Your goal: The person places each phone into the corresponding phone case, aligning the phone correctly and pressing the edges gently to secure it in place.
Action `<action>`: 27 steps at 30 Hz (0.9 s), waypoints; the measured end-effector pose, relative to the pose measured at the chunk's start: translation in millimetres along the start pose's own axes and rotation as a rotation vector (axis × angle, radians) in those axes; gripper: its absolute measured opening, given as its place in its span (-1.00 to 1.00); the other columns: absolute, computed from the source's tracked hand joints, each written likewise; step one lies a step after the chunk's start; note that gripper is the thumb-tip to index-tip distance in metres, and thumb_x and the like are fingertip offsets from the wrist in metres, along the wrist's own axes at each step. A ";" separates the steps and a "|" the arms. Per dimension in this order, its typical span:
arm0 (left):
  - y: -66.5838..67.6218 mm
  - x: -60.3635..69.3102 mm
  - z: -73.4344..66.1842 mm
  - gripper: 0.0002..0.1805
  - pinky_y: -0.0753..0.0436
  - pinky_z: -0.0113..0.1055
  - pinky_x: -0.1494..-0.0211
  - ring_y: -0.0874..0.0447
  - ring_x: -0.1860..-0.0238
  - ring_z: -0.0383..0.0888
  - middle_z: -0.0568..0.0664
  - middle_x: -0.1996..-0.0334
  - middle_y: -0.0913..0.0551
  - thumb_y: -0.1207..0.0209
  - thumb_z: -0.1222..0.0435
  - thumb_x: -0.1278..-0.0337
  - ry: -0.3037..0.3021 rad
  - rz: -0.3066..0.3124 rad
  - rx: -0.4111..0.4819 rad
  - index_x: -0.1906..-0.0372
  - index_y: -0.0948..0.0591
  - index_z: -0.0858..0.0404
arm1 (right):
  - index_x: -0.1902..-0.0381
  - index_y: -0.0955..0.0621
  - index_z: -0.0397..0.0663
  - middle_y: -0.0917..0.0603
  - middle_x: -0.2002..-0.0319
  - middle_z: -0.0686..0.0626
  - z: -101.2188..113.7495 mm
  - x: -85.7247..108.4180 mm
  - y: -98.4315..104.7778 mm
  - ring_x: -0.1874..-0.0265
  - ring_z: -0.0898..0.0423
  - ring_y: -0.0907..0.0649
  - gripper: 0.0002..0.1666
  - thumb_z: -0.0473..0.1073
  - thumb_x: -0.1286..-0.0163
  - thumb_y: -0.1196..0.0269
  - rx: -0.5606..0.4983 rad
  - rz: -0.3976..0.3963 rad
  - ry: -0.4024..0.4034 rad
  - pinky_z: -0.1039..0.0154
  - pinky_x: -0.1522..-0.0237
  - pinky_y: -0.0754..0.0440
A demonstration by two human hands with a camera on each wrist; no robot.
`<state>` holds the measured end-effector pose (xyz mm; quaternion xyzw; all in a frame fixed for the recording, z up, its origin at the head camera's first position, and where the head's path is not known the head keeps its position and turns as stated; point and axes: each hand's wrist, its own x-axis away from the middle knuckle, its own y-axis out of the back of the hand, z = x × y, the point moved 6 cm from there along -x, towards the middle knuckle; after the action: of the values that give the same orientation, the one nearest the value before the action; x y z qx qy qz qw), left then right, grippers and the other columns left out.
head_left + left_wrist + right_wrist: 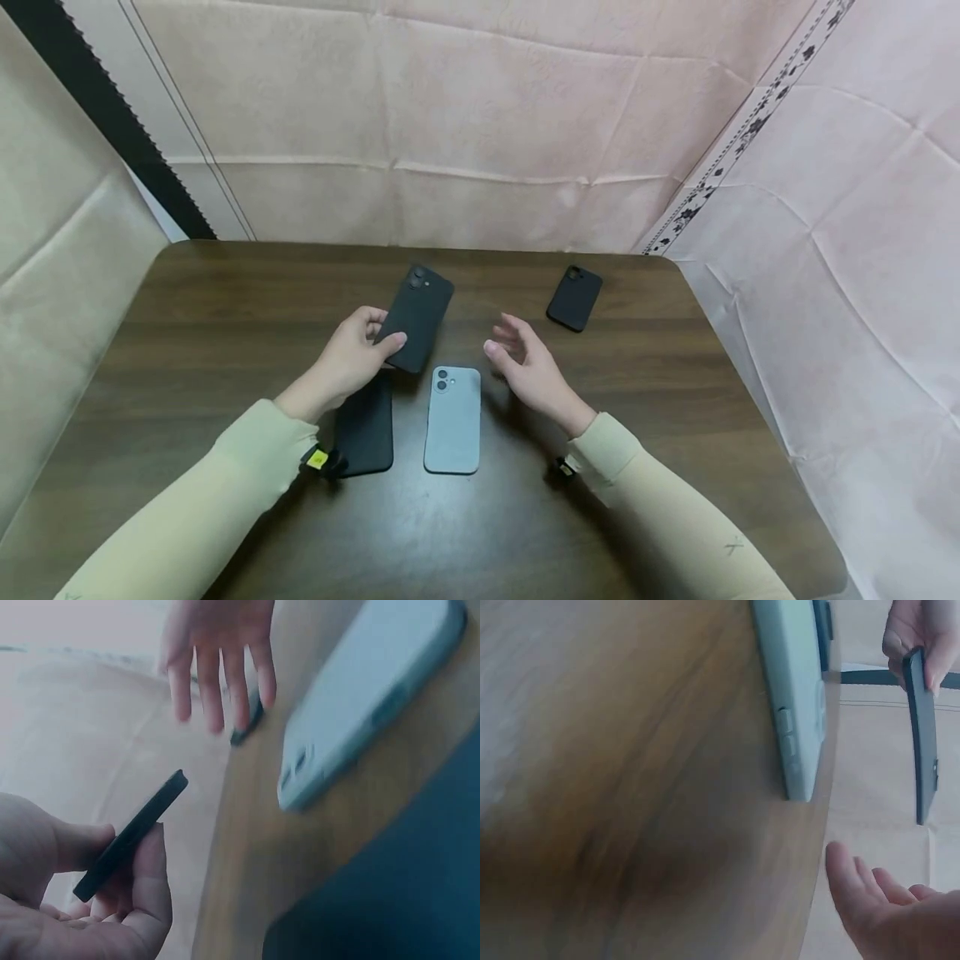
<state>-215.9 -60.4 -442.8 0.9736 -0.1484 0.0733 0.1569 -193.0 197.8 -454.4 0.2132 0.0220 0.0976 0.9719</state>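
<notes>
My left hand (347,362) pinches a dark phone (422,318) by its lower left edge, thumb on the back and fingers beneath. The phone is raised above the table and tilted, its camera end away from me. In the left wrist view the dark phone (135,832) shows edge-on between thumb and fingers. To its right hovers my right hand (538,373), fingers loosely extended and holding nothing. Between the hands a light blue phone (453,427) lies back up on the table. A black flat phone-shaped object (365,429) lies beside it, partly covered by my left hand and wrist.
Toward the far right of the brown wooden table (645,500) lies a smaller black phone or phone case (575,298) with a camera cutout. Pale creased cloth (480,125) hangs behind the table and on both sides.
</notes>
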 end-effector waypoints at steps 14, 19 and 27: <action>-47.8 37.9 9.5 -0.50 -0.47 -0.05 -0.21 -0.34 -0.31 0.05 0.20 -0.27 -0.40 -0.17 0.19 -0.33 0.019 -0.050 0.192 -0.24 -0.29 0.26 | -0.41 -0.24 0.25 -0.41 -0.25 -0.33 10.8 -8.5 -4.2 -0.14 -0.27 -0.53 -0.31 -0.06 -0.40 -0.24 -0.461 0.048 -0.080 0.00 0.06 -0.64; -57.9 42.2 14.3 -0.58 -0.59 -0.13 -0.07 -0.57 -0.10 0.00 0.16 -0.11 -0.54 -0.18 0.25 -0.33 0.031 -0.047 0.239 -0.16 -0.31 0.27 | -0.38 -0.30 0.25 -0.54 -0.13 -0.22 14.0 -10.2 -6.7 -0.03 -0.16 -0.63 -0.35 -0.06 -0.39 -0.25 -0.427 0.055 -0.083 0.02 0.08 -0.65; -66.3 48.2 17.6 -0.63 -0.57 -0.07 -0.08 -0.61 -0.04 -0.02 0.16 -0.06 -0.56 -0.14 0.24 -0.37 0.044 -0.024 0.237 -0.15 -0.33 0.24 | -0.35 -0.38 0.20 -0.62 0.02 -0.19 13.6 -10.6 -11.7 0.15 -0.12 -0.67 -0.41 -0.11 -0.40 -0.25 -0.402 0.068 -0.097 -0.02 0.14 -0.66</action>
<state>-148.0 -18.9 -469.1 0.9852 -0.1237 0.1101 0.0448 -200.1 179.7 -447.0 0.0199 -0.0519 0.1226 0.9909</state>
